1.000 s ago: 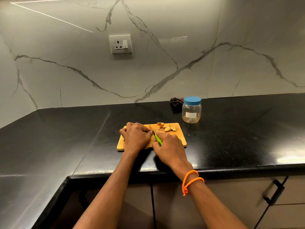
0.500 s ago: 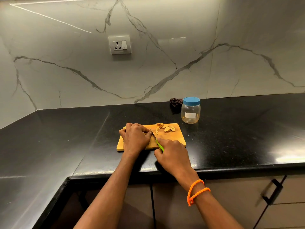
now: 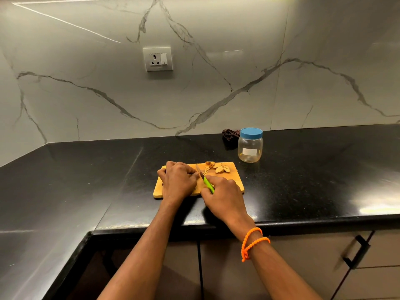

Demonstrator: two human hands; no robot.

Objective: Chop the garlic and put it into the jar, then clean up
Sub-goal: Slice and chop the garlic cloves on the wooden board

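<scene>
A small wooden cutting board [image 3: 234,180] lies on the black counter. My right hand [image 3: 223,194] grips a knife [image 3: 204,179] by its green handle, blade pointing away across the board. My left hand [image 3: 178,180] sits on the board with fingers curled down beside the blade; whatever it holds under its fingertips is hidden. Several cut garlic pieces [image 3: 218,167] lie at the board's far edge. A clear jar [image 3: 250,146] with a blue lid on stands behind the board to the right.
A dark crumpled object [image 3: 230,135] lies against the marble wall behind the jar. A wall socket [image 3: 158,59] sits above the counter. The counter's front edge [image 3: 303,221] runs just below my wrists, with cabinet doors and a black handle [image 3: 357,250] underneath.
The right hand with the knife drew back toward me half a second ago and has come forward again along the board. The left hand has stayed in place.
</scene>
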